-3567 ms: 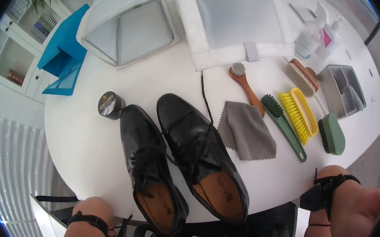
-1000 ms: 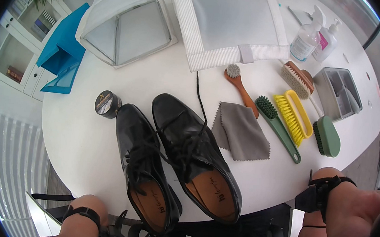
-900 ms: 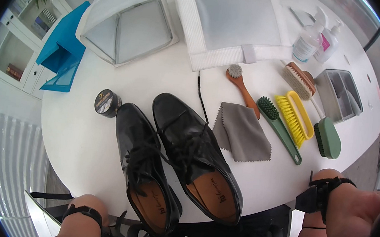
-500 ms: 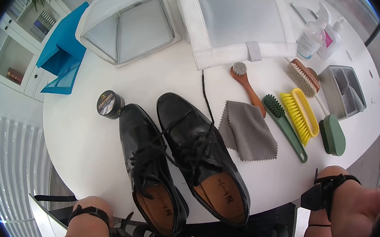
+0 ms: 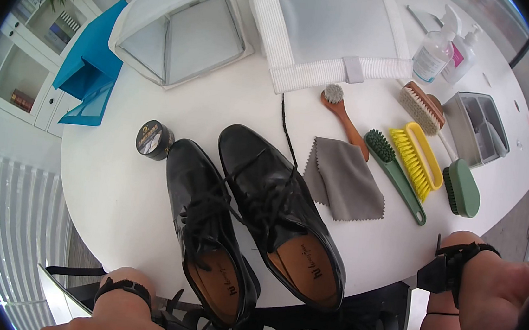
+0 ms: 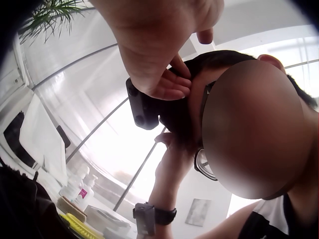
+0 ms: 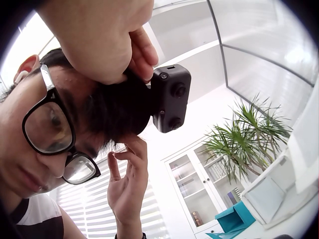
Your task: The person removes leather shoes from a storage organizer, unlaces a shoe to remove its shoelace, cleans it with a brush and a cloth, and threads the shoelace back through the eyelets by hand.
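Both hands are raised to the person's head, out of the head view, where only the forearms show. In the left wrist view, my left hand (image 6: 159,45) has its fingers curled at the dark headband (image 6: 174,119) that bears a black camera (image 6: 142,107). My right hand (image 7: 99,40) grips the same band beside the camera in the right wrist view. A pair of black lace-up shoes (image 5: 202,181) lies on the white table below, toes pointing away, near the person's body. Beside the left toe stands a round black tin (image 5: 155,140).
Right of the shoes lie a grey cloth (image 5: 347,180), a wooden-handled round brush (image 5: 345,122), a green handled brush (image 5: 397,178), a yellow brush (image 5: 416,160) and a green block brush (image 5: 463,187). Farther back stand a grey divided box (image 5: 477,128), two bottles (image 5: 434,54) and white bins (image 5: 182,30).
The head view has shifted and tilted slightly back and forth. The left forearm has turned a little at the lower edge. Things on the table keep their places.
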Demonstrator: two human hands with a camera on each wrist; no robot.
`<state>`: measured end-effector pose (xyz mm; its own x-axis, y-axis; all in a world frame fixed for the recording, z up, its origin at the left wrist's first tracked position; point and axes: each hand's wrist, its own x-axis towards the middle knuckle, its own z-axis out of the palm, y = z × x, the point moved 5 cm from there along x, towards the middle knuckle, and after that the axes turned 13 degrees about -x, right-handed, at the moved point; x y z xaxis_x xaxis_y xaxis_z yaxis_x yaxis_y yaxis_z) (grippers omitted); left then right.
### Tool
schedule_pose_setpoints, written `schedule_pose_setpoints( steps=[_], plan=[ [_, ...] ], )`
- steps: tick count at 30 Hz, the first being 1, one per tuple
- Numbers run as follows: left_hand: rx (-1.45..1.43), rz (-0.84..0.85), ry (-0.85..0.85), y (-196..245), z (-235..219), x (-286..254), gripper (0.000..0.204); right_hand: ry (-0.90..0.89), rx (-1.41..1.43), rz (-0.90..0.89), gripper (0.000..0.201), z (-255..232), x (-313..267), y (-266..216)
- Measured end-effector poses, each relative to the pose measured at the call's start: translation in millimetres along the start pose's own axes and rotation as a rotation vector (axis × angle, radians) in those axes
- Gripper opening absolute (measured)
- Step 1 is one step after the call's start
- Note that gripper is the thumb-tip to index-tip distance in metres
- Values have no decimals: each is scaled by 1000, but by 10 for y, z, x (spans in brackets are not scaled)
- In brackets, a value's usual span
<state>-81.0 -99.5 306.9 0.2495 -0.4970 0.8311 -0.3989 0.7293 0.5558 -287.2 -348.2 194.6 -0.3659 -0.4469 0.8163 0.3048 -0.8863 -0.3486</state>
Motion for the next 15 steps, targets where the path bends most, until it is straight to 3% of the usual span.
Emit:
schedule_pose_setpoints(
  steps=[15],
  plan=[
    [7, 30, 30, 45, -7, -1, 26, 22, -14, -1, 39, -68, 14, 21]
  ],
)
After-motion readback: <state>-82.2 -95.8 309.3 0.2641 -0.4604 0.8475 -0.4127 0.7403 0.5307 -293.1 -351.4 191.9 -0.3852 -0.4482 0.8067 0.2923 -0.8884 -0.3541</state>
